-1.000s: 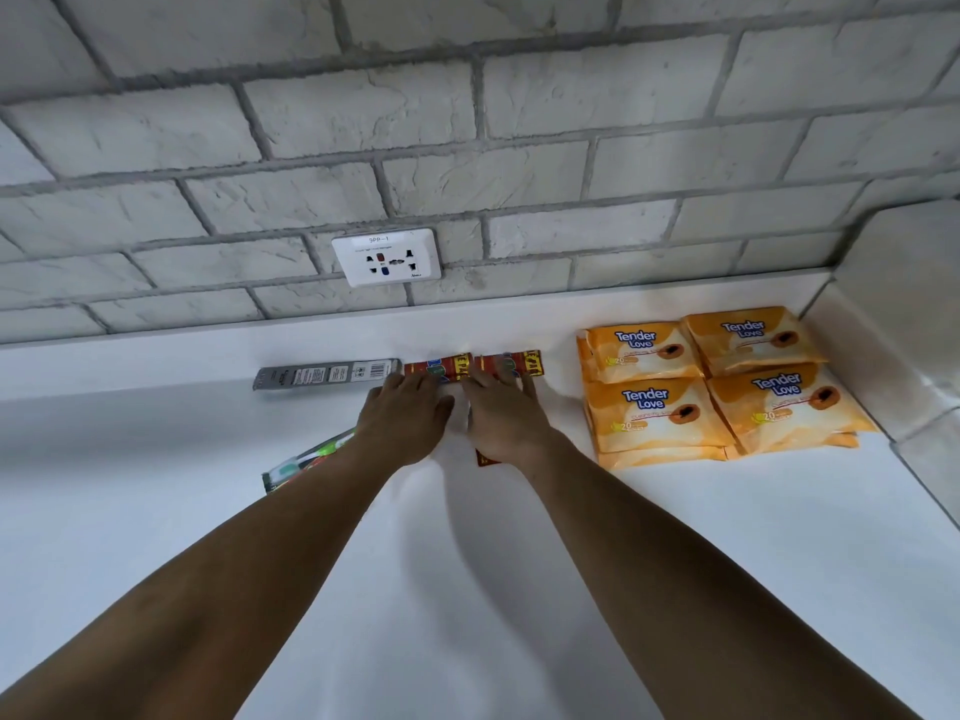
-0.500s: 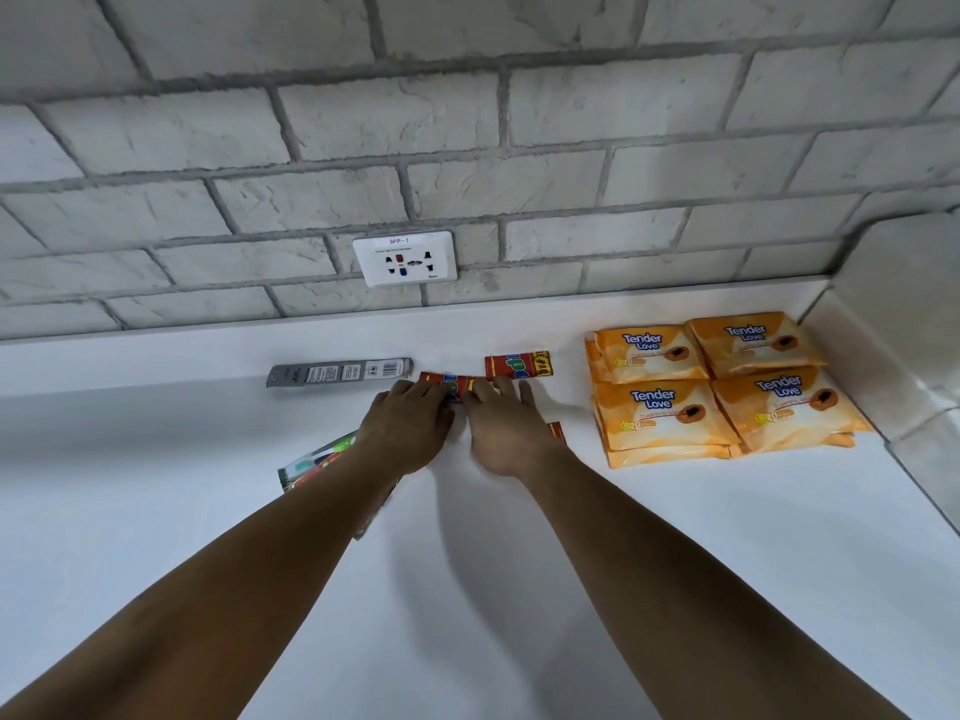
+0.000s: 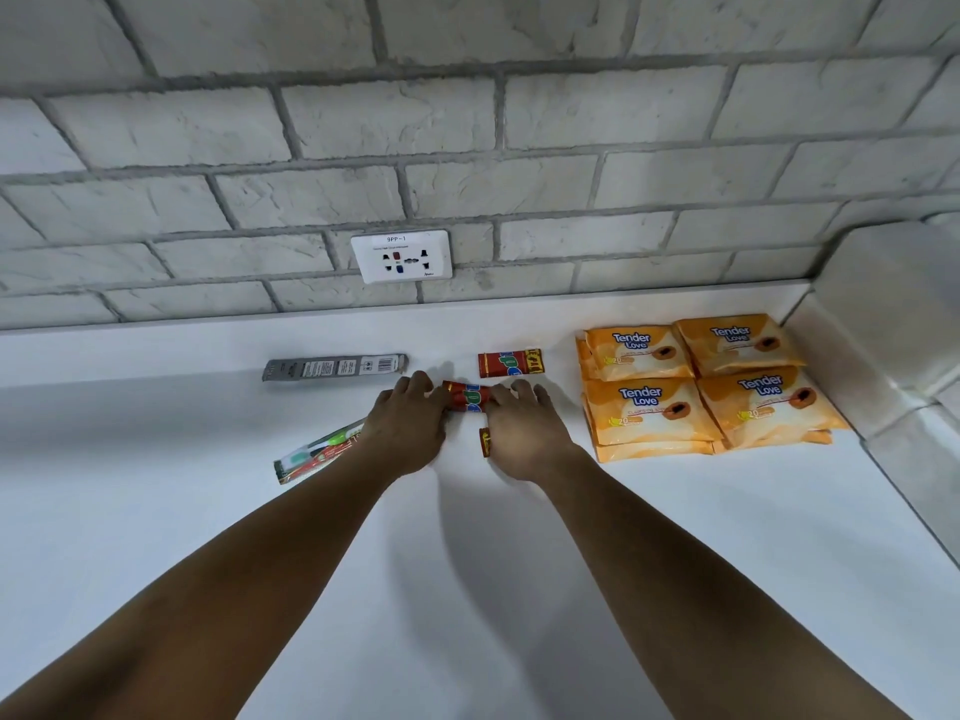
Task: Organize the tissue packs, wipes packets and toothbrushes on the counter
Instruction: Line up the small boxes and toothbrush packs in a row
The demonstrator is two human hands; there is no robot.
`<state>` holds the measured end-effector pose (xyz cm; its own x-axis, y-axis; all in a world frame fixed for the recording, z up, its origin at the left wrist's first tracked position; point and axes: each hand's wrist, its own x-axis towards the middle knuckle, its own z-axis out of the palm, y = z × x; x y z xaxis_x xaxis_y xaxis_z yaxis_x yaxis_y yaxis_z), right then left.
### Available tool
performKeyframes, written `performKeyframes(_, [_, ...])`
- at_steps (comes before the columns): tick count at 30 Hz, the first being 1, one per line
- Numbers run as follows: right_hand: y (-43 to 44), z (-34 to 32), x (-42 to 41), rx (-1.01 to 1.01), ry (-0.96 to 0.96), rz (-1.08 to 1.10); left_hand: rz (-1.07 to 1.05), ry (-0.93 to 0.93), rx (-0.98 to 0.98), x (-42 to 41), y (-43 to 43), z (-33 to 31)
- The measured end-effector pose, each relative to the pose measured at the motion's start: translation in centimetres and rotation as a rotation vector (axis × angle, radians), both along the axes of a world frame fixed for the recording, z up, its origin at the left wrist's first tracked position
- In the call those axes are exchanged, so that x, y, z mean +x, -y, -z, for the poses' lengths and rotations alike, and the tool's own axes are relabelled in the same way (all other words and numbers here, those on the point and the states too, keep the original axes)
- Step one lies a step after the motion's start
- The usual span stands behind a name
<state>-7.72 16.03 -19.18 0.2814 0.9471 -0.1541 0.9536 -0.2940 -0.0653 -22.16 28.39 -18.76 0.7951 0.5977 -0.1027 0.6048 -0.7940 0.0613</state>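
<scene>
White counter [image 3: 467,589] fills the lower frame under a pale brick wall [image 3: 467,122], and just above centre a red tissue pack [image 3: 467,398] lies flat on it, crosswise, between two bare hands. The left hand [image 3: 408,433] has its fingertips against the pack's left end. The right hand [image 3: 524,439] lays its fingers over the right end. Both hands are spread palm-down with fingers nearly straight, so they seem to be pressing and nudging the pack rather than wrapping round it, probably to square it with its neighbours. A second red pack [image 3: 510,364] lies just beyond it, nearer the wall, parallel and slightly to the right. The third red pack [image 3: 484,442] shows only its left end from under the right palm, so the three look meant to form a short column running away from the wall. To the right of centre, near but apart from the tissue packs, the orange wipes packets [image 3: 644,402] sit two by two with more beneath them, pushed toward the corner, which suggests that group is already sorted. Left of the hands, the grey toothbrush box [image 3: 335,367] lies along the back edge of the counter, parallel to the wall. A packaged toothbrush [image 3: 317,454] lies at an angle at centre left, its far end hidden behind the left wrist, and it looks not yet lined up. Higher up, a wall socket [image 3: 401,256] is set in the bricks, well clear of everything on the counter.
</scene>
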Motion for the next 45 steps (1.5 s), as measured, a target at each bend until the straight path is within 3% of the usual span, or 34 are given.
performKeyframes(4, [1.1, -0.1, 1.4, 0.018, 0.013, 0.015, -0.018, 0.020, -0.010, 0.4, 0.6, -0.4])
performKeyframes(11, [2.3, 0.3, 2.8, 0.068, -0.091, 0.101, 0.184, 0.024, -0.034, 2.4, 3.4, -0.1])
performKeyframes(31, [2.8, 0.8, 4.2, -0.018, -0.005, 0.113, 0.077, -0.059, -0.041, 4.6, 3.9, 1.3])
performKeyframes(45, [2.9, 0.9, 4.2, -0.013, 0.018, 0.076, 0.064, -0.018, -0.043, 4.4, 3.9, 1.2])
